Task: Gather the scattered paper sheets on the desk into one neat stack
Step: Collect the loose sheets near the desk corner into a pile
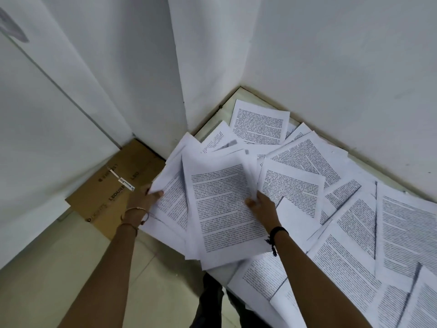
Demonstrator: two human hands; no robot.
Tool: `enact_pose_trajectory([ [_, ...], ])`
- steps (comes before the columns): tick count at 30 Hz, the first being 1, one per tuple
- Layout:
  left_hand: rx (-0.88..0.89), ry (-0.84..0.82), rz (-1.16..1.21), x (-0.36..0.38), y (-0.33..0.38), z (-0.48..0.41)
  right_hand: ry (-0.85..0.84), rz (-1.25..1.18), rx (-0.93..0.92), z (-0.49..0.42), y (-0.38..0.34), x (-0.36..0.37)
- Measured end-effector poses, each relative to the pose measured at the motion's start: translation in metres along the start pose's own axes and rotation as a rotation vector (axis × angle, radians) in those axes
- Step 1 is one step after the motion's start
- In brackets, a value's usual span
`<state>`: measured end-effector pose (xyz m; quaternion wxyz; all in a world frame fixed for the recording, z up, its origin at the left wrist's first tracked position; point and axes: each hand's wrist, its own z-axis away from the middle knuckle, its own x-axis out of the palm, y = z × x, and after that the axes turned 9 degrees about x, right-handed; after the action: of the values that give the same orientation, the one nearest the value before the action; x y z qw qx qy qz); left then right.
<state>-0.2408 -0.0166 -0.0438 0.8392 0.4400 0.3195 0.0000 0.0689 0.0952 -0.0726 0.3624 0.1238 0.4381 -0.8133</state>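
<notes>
Several printed paper sheets (350,216) lie scattered and overlapping across the pale desk (238,97), which fills the right half of the view. A loose bundle of sheets (220,207) juts over the desk's left edge. My left hand (144,197) grips the bundle's left edge, thumb on top and fingers beneath. My right hand (262,204) holds the bundle's right edge, thumb on the top page. The sheets in the bundle are fanned and uneven.
White walls close in behind the desk and form a corner at its far left. A flat brown cardboard box (113,185) lies on the tiled floor (118,280) to the left of the desk. My dark trouser leg (210,301) shows below the desk edge.
</notes>
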Motion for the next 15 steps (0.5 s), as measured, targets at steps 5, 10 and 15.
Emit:
enact_pose_trajectory([
  [5,-0.032,-0.008,0.067,-0.023,-0.006,0.002,-0.184,-0.167,0.030,0.010,0.000,-0.011],
  [10,-0.081,0.011,0.169,-0.031,-0.003,0.012,-0.285,-0.334,0.015,0.027,-0.016,-0.026],
  [15,-0.082,0.069,0.326,-0.046,0.012,0.023,-0.238,-0.400,0.000,0.031,-0.024,-0.044],
])
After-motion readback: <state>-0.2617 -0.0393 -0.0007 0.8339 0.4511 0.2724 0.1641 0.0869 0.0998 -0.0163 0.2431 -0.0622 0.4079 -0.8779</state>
